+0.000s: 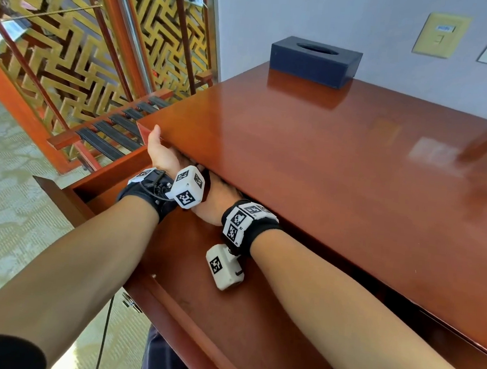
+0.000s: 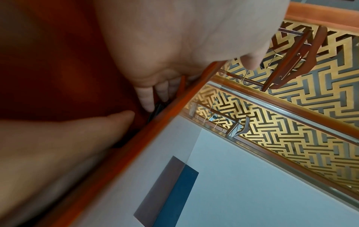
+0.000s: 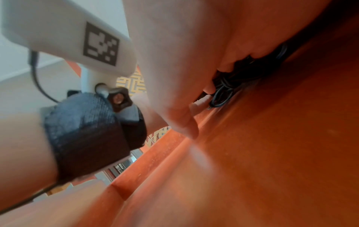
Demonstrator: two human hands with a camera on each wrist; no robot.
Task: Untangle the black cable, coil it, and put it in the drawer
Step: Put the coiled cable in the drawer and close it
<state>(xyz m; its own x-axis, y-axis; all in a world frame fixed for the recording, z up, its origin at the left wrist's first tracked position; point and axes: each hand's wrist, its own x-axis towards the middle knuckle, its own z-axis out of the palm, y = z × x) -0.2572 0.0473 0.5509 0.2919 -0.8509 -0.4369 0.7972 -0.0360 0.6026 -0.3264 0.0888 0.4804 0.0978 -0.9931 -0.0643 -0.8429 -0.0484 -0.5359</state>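
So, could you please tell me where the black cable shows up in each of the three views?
Head: not visible; both hands hide it under the desktop's edge.
Left wrist: a dark sliver of the black cable at the fingertips, left of centre.
Right wrist: bundled loops under the fingers, upper centre-right.
Shared landmark: the red-brown wooden drawer.

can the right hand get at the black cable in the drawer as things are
Probably yes. The right hand is already inside the open drawer under the desk top, and its fingers lie against the black cable; nothing sits between them.
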